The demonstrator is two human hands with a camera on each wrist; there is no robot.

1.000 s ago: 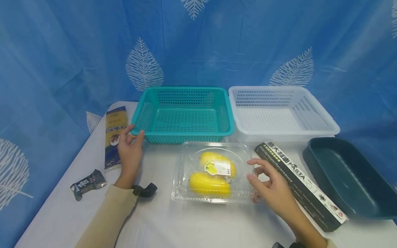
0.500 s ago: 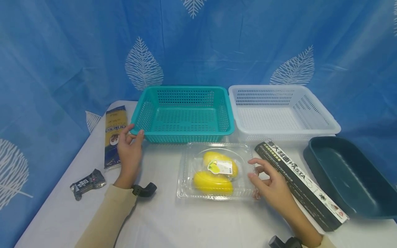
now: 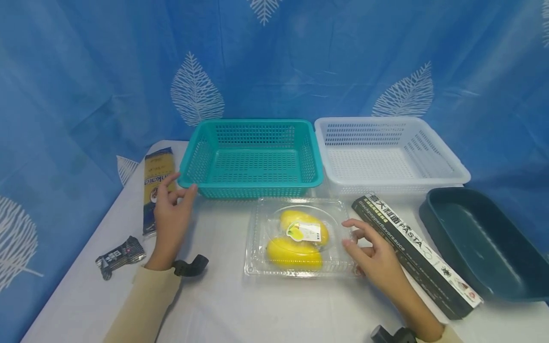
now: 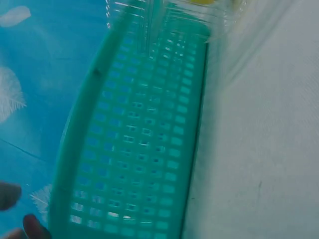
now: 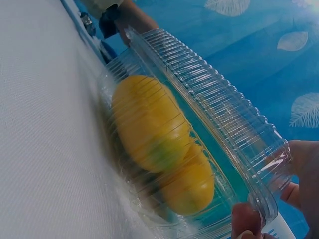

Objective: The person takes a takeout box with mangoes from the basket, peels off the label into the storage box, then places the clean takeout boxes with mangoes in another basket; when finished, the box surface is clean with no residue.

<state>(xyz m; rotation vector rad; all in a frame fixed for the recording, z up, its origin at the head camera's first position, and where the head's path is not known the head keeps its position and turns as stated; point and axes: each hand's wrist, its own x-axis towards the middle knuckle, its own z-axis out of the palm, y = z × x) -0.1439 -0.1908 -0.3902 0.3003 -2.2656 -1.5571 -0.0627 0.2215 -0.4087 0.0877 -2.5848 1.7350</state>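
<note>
A clear plastic clamshell box (image 3: 253, 262) with two yellow mango-like fruits (image 3: 296, 253) inside lies on the white table in the head view; a fruit label (image 3: 310, 232) shows on its top. My right hand (image 3: 379, 262) pinches the box's right edge, and in the right wrist view the thumb (image 5: 246, 219) laps over that edge. My left hand (image 3: 173, 219) is at the near left corner of the green basket (image 3: 257, 185), thumb and index finger spread apart. In the left wrist view its fingertips (image 4: 35, 226) show beside the basket's rim.
To the right of the green basket stands a white basket (image 3: 394, 182). A black pasta box (image 3: 416, 252) lies beside my right hand, then a dark green tub (image 3: 484, 247). Left are a gold-and-blue packet (image 3: 152, 209) and a small black packet (image 3: 122, 256). A blue curtain (image 3: 274, 62) hangs behind.
My left hand has loosened from the green basket's corner and shifted slightly left. The clamshell box slid a little to the right earlier, with my right hand on its edge.
</note>
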